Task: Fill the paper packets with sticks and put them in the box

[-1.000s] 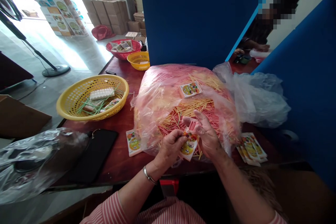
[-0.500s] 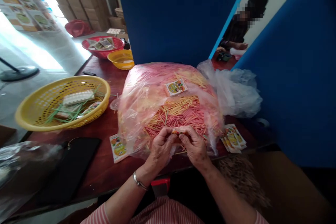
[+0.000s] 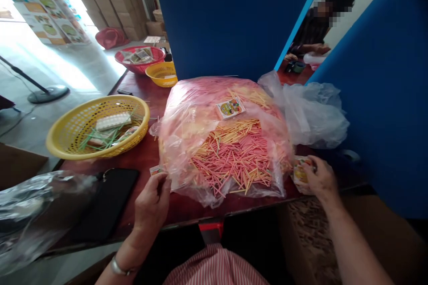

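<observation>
Between our hands lie pink and yellow sticks (image 3: 236,156) in a clear plastic bag (image 3: 187,131). Our right hand (image 3: 323,180), fingers bent, touches printed packets (image 3: 302,173) beside the bag; our left hand (image 3: 152,205) curls over another packet (image 3: 155,169), its grip unclear.

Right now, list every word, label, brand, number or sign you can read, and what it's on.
No text can be quoted.
Printed packet on the bag of pink and yellow sticks: lettering too small.
Packets at the right hand: blurred, partly covered.
Packet by the left hand: mostly hidden.
Printed cartons, upper left: too blurred.
Stacked brown cartons: no legible marks.
</observation>
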`<state>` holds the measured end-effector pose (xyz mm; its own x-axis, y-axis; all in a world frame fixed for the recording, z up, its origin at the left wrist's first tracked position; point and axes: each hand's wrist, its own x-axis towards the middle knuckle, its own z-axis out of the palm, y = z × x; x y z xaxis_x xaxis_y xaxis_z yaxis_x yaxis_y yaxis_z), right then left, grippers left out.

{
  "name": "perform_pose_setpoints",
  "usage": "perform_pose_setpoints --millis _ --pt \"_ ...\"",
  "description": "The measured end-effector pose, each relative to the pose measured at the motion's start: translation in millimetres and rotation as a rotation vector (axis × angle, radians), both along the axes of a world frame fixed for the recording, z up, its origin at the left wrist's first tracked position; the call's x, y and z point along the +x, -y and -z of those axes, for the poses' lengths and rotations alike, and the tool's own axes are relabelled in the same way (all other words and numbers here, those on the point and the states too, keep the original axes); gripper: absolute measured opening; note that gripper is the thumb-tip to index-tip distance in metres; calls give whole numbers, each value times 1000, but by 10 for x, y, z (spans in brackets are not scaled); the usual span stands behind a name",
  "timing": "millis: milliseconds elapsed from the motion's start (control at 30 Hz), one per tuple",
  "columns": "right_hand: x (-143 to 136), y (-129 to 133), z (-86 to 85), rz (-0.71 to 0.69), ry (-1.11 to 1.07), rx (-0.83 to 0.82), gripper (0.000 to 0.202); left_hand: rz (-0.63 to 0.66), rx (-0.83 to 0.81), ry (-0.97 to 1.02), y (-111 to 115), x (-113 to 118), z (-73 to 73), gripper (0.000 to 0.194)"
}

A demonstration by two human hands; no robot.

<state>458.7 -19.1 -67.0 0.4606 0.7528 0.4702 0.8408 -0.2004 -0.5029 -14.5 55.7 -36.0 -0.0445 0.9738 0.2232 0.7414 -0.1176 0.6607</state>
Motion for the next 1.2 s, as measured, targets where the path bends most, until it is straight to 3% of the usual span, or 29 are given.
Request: perform_pose_setpoints --millis 67,100,200,267,333,500,633,767,867,1033,1200 --pt "-223 -134 -138 -25 149 23 28 -12 -56 -174 -46 -133 19 19" --pt "-365 -221 -225 -101 180 44 28 -19 -94 -253 -66 -168 31 18" --pt "-774 -541 -418 -471 200 7 30 -66 -186 -446 -116 -168 61 20" --pt "-963 -766 -446 -665 277 -84 33 -89 -213 -517 -146 -119 63 24" --pt "-1072 -957 -427 -750 410 -191 34 -119 -230 -542 -180 -72 43 29" --pt "-1156 -1176 -440 -761 698 -345 29 -175 -353 -492 -281 -80 2 36" --pt "-1152 -1191 -458 -805 766 -346 21 -192 -412 -357 -354 -181 78 32" --pt "-1109 -1200 -368 -780 775 -334 18 -254 -434 -129 -375 -259 129 33" --pt "-1065 -1214 -276 -760 725 -270 24 -279 -415 0 -343 -282 114 29" --pt "-1023 -1259 -175 -731 499 -122 34 -293 -332 24 -278 -286 139 24" --pt "-1015 -1277 -131 -654 127 -12 30 -262 -45 -52 -219 -260 213 20"
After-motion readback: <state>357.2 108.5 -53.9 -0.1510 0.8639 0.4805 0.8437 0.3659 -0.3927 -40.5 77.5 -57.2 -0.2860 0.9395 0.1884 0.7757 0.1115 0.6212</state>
